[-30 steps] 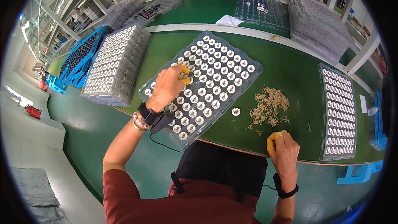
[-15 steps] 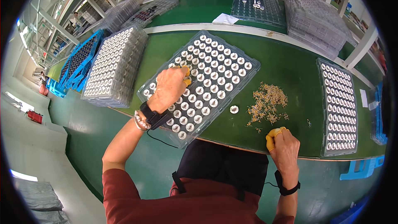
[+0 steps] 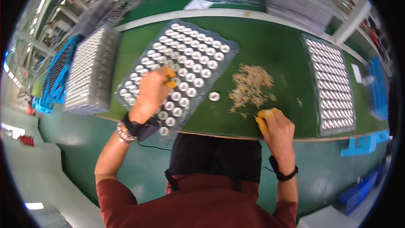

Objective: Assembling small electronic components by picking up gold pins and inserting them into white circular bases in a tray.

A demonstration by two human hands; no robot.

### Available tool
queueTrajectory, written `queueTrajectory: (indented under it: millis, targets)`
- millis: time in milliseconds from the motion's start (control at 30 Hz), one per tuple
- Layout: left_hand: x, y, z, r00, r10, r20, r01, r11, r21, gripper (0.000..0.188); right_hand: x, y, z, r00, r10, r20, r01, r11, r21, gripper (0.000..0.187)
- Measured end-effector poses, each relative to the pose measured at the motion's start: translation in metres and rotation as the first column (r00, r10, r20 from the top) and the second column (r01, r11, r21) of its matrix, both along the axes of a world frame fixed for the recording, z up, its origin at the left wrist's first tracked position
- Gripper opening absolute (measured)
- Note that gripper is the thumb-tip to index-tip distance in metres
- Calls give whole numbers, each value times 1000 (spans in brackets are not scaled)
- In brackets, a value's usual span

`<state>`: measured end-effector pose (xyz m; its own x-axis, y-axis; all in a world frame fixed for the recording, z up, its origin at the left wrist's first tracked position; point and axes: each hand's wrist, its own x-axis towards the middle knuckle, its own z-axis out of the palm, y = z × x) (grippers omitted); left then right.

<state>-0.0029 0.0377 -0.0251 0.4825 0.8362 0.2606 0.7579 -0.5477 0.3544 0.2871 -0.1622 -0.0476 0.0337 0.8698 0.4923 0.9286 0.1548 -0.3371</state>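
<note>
My left hand, with yellow finger covers, reaches over a clear plastic tray filled with rows of round silver-white parts. Its thumb and index finger curl down among the parts; whatever they grip is hidden. At the table's front edge my right hand is closed in a pinch, yellow covers on its fingertips. A tiny dark tip seems to show there, too small to name. Just beyond it lies a loose pile of small wire-legged components. One round silver-white part lies alone between tray and pile.
Stacked trays of similar round parts stand at the left, beside blue trays. Another filled tray lies at the right, near a blue bin. A raised shelf beyond holds stacked empty trays and a white cloth.
The whole view has shifted, so the table appears further left and higher. My right hand has moved slightly forward beside the pile. My left hand stays over the tray, fingers still curled.
</note>
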Motion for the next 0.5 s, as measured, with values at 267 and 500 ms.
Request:
queueTrajectory:
  millis: [267, 500]
  targets:
    - [11, -27, 33, 952, 150, 267, -100, 976, -194, 15, -12, -10, 3, 941, -193, -279, 188, 981, -46, 15]
    - [24, -95, 22, 724, 288, 627, 153, 819, -552, 16, -15, -4, 2, 981, -174, -82, 163, 979, -120, 16]
